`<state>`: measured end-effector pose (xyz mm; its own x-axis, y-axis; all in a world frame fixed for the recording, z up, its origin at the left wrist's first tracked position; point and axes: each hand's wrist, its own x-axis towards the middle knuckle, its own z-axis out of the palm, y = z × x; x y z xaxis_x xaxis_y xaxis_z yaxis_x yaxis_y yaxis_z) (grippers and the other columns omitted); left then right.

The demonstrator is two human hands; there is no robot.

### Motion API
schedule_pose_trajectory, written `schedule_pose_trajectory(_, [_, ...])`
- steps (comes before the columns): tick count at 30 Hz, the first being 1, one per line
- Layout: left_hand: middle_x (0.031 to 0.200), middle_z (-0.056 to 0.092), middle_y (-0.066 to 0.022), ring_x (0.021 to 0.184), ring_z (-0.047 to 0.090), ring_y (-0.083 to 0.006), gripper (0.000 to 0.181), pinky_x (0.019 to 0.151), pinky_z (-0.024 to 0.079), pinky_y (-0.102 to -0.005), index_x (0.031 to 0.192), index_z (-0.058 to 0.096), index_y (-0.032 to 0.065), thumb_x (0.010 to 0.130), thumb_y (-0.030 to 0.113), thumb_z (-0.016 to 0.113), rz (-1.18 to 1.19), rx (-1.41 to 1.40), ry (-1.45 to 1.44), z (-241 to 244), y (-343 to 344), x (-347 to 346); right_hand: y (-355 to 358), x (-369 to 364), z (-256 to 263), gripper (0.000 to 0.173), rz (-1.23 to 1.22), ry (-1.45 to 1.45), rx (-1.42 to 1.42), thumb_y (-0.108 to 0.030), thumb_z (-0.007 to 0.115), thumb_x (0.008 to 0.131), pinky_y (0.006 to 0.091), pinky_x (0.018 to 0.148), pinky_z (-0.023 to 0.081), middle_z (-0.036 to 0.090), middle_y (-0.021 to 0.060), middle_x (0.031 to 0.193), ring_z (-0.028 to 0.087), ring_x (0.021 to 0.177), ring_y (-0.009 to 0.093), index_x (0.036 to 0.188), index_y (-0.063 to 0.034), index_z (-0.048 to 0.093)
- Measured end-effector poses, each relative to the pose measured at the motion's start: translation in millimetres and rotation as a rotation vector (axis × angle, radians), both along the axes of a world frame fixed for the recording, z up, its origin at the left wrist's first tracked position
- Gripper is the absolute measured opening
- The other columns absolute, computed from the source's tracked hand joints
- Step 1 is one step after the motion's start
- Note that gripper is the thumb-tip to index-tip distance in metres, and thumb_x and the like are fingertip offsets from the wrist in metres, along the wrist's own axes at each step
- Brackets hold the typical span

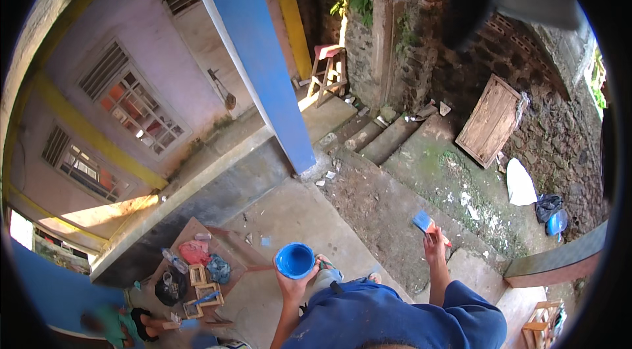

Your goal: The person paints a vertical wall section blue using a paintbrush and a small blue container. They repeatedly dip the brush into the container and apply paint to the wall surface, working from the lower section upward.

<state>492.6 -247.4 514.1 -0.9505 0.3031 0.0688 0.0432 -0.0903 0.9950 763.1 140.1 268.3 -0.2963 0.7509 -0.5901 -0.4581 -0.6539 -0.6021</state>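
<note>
In my left hand [292, 286] is a round tub of blue paint [295, 260], held upright with my fingers around its side. The paint inside shows dark blue below the rim. My right hand [434, 246], out to the right, grips a wide paintbrush [423, 221] by its orange handle. Its bristles are blue and point up and left, touching nothing. Ahead of me rises a square pillar [269, 52], painted blue on one face, with a bare, patchy area near the top and a pale side edge.
To the left, a low wooden table [232, 255] carries cloths, a plastic bottle, a black bag and small wooden frames. Another person [123, 324] is at lower left. Concrete steps [382, 136], a wooden panel [489, 122] and a stool [326, 72] stand farther off.
</note>
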Motion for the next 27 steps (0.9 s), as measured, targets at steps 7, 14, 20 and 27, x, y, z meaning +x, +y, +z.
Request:
schedule_pose_trajectory(7, [0.120, 0.063, -0.0091, 0.109, 0.063, -0.0204, 0.081, 0.099, 0.049, -0.0364, 0.132, 0.048, 0.0024, 0.066, 0.008, 0.093, -0.115, -0.118, 0.070, -20, 0, 50, -86, 200, -73, 0.035, -0.285, -0.255, -0.152, -0.044, 0.075, 0.092, 0.0258, 0.082, 0.054, 0.068, -0.0044, 0.118, 0.064, 0.101, 0.011, 0.118, -0.0244, 0.062])
schedule_pose_trajectory(14, [0.121, 0.064, -0.0089, 0.109, 0.063, -0.0205, 0.077, 0.099, 0.049, -0.0364, 0.131, 0.051, 0.0016, 0.067, 0.006, 0.093, -0.258, -0.153, -0.003, 17, 41, 79, -189, 312, -109, 0.034, -0.601, -0.310, -0.340, -0.033, 0.075, 0.094, 0.0246, 0.080, 0.058, 0.070, -0.0034, 0.116, 0.067, 0.101, 0.012, 0.124, -0.0227, 0.064])
schedule_pose_trajectory(20, [0.126, 0.061, -0.0083, 0.116, 0.059, -0.0204, 0.075, 0.104, 0.046, -0.0370, 0.133, 0.051, 0.0022, 0.069, 0.005, 0.091, -0.261, -0.135, -0.014, 10, 68, 92, -204, 315, -113, 0.038, -0.691, -0.211, -0.418, -0.033, 0.078, 0.092, 0.0272, 0.086, 0.057, 0.069, -0.0024, 0.118, 0.067, 0.104, 0.014, 0.125, -0.0196, 0.063])
schedule_pose_trajectory(27, [0.127, 0.060, -0.0080, 0.118, 0.058, -0.0204, 0.082, 0.104, 0.046, -0.0372, 0.138, 0.047, 0.0038, 0.069, 0.003, 0.091, -0.357, -0.064, -0.019, 5, 113, 84, -175, 309, -123, 0.036, -0.723, -0.102, -0.405, -0.033, 0.077, 0.091, 0.0307, 0.092, 0.055, 0.067, -0.0003, 0.115, 0.064, 0.106, 0.017, 0.122, -0.0171, 0.066])
